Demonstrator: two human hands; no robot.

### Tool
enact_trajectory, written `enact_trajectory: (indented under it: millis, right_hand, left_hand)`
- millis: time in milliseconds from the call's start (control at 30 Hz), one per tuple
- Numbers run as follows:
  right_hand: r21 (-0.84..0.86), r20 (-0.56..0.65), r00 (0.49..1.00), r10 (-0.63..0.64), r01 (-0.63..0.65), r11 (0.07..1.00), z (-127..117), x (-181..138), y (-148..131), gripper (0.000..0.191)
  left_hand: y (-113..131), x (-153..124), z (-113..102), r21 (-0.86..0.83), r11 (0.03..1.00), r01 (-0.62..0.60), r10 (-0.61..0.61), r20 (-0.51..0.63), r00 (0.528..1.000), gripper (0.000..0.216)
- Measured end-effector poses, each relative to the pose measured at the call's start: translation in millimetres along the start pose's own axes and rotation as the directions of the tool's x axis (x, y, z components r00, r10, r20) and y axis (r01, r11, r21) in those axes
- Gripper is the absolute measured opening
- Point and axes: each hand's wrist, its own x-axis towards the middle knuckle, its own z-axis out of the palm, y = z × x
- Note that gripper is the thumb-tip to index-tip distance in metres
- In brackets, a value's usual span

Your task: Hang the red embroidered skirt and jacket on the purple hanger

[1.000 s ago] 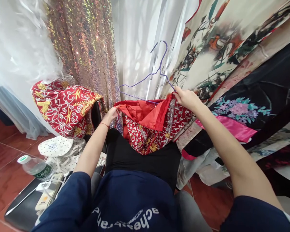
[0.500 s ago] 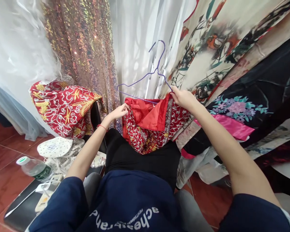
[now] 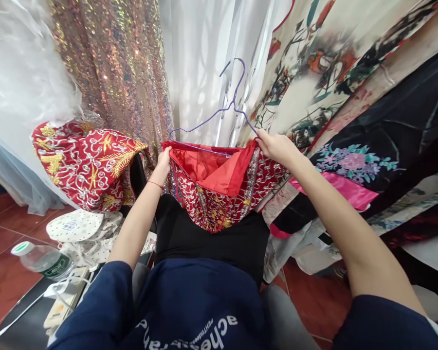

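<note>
A red skirt-like garment with silver and gold embroidery and a bright red lining spreads over my lap. Its upper edge is stretched between my two hands. My left hand grips the left end of that edge, close to the hanger's left tip. On the other side my right hand pinches the right end together with the right tip of the purple hanger. The hanger stands upright, hook up, and its lower bar passes behind the garment's front edge. Fingertips of both hands are partly hidden by the cloth.
Another red embroidered garment drapes over a chair at left. Below it sit a dotted white cloth item, a water bottle and a power strip. A sequined gown hangs ahead; printed and black garments hang at right.
My left hand has moved left and slightly up, pulling the garment's upper edge wider and tauter. My right hand keeps its hold at the hanger's right tip.
</note>
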Motion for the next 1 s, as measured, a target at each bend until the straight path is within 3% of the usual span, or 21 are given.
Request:
enact_trajectory:
  millis: [133,200,267,333,433,567,600,767,900,1000]
  right_hand:
    - [-0.054,-0.010,1.000,-0.012,0.012,0.998,-3.2,-3.0,7.5,0.049]
    - [-0.074,-0.008,1.000,0.002,-0.003,0.997,-3.8,-3.9,10.8,0.049]
    - [-0.081,-0.007,1.000,0.015,-0.015,0.997,-3.6,-4.3,12.7,0.050]
    - [-0.068,-0.004,1.000,0.020,-0.020,0.998,-2.7,-4.6,12.8,0.051]
    - [-0.020,-0.009,0.999,0.035,-0.035,0.999,-1.3,-6.0,10.4,0.053]
    - [0.028,-0.044,0.997,0.065,-0.064,0.998,1.0,-10.8,5.8,0.056]
    - [0.033,-0.053,0.997,0.063,-0.062,0.998,2.2,-11.8,4.9,0.057]
    - [0.047,-0.088,0.996,0.008,-0.004,0.999,14.0,-11.1,7.4,0.055]
    - [0.035,-0.093,0.995,-0.026,0.029,0.999,23.9,-9.1,15.3,0.056]
    - [-0.001,-0.111,0.986,-0.122,0.122,0.992,26.3,-14.0,12.6,0.056]
  left_hand:
    - [21.2,13.9,23.9,-0.131,0.991,0.018,-0.019,-0.009,1.000,0.017]
    - [34.0,10.4,30.7,-0.120,0.984,-0.131,0.122,-0.076,0.990,0.022]
    - [47.9,-2.9,35.3,0.035,0.919,-0.393,0.394,-0.097,0.914,0.031]
    - [60.8,-24.1,40.8,0.254,0.755,-0.605,0.617,0.035,0.786,0.036]
    - [73.8,-55.3,51.9,0.401,0.555,-0.729,0.697,0.253,0.671,0.036]
    - [78.3,-61.0,53.7,0.363,0.455,-0.813,0.758,0.321,0.567,0.033]
    - [77.7,-55.7,50.5,0.342,0.463,-0.818,0.753,0.335,0.566,0.031]
    - [69.2,-26.2,31.8,0.242,0.638,-0.732,0.578,0.478,0.661,0.037]
    - [65.8,-21.1,27.9,0.212,0.631,-0.746,0.564,0.536,0.629,0.044]
    - [64.9,-23.2,29.3,0.199,0.626,-0.754,0.548,0.575,0.607,0.043]
